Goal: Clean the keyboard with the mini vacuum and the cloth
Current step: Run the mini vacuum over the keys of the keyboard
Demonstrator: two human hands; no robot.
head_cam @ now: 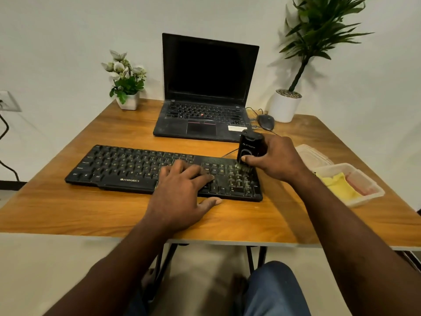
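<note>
A black keyboard (127, 167) lies across the wooden table, dusty on its right part. My right hand (276, 159) grips a small black mini vacuum (249, 147) held upright, its brush end touching the number pad at the keyboard's right end. My left hand (182, 188) rests flat on the keys right of the middle, fingers straight, thumb lying along the keyboard's front edge. A yellow cloth (339, 185) lies in a clear plastic container (373, 192) at the right side of the table.
An open black laptop (205, 87) stands behind the keyboard, a mouse (266, 122) and cable to its right. A small flower pot (128, 101) is at the back left, a tall plant in a white pot (283, 108) at the back right. The table edge (159, 238) is near me.
</note>
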